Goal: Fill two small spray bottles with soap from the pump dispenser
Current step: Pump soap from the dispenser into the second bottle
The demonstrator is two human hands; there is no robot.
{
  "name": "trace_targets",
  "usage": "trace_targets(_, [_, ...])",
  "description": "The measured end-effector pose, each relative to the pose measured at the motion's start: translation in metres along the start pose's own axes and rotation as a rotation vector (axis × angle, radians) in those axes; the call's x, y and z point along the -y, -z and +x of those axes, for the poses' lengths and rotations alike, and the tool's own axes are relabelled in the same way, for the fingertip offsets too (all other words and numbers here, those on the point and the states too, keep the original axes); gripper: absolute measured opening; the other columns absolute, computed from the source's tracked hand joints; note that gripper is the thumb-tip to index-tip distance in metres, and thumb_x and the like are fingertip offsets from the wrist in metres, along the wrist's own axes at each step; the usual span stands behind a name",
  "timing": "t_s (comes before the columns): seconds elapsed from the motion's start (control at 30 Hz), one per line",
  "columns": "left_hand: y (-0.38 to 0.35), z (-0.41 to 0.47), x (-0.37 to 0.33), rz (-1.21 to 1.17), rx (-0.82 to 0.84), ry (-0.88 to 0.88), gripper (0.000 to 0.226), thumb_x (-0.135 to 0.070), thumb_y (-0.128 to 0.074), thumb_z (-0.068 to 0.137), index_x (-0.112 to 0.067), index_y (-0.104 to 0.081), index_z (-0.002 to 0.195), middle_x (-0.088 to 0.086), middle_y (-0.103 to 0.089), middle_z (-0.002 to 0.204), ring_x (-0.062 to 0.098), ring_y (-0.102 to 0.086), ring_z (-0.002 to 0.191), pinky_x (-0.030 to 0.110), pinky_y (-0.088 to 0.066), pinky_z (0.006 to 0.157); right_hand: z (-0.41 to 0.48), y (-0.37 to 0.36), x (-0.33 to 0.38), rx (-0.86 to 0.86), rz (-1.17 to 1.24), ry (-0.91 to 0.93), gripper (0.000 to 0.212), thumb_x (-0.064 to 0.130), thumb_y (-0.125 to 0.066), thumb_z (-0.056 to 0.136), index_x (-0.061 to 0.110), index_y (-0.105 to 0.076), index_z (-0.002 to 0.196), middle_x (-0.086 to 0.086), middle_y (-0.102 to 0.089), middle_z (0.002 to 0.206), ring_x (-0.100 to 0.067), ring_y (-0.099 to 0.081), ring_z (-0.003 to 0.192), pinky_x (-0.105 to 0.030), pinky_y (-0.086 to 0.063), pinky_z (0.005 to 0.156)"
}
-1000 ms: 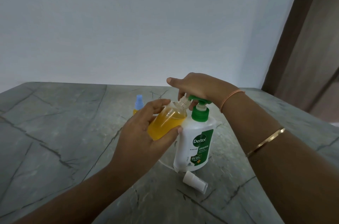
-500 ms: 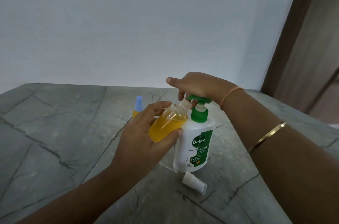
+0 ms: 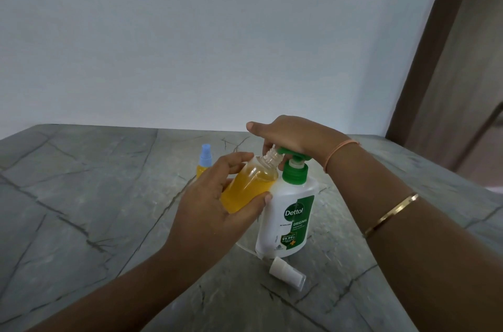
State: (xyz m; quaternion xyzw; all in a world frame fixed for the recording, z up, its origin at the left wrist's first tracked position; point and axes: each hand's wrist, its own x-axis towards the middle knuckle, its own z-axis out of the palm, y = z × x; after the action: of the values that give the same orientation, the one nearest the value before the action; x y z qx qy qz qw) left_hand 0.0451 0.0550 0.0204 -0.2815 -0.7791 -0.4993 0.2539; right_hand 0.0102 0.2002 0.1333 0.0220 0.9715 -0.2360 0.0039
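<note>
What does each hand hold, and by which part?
The left hand grips the uncapped spray bottle around its body. The right hand rests on the pump head; its grip cannot be told.
</note>
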Motion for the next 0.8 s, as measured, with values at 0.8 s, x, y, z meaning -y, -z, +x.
trace_targets(0.8, [-0.001,0.0025,0.0002,0.04,0.0,-0.013,0.055,-0.069,-0.051,0.063,-0.049,-0.041,0.113,-0.036,-0.049,0.104,-0.013,-0.049,0.095,0.016,-0.046,0.076,0.0023,0.0044,-0.0005,-0.017,-0.029,0.018,0.055,0.058,-0.035,0.093,0.009,-0.056,0.104,0.0,-0.059,0.071,-0.011,-0.057,0.052,-0.024,-0.046,0.057])
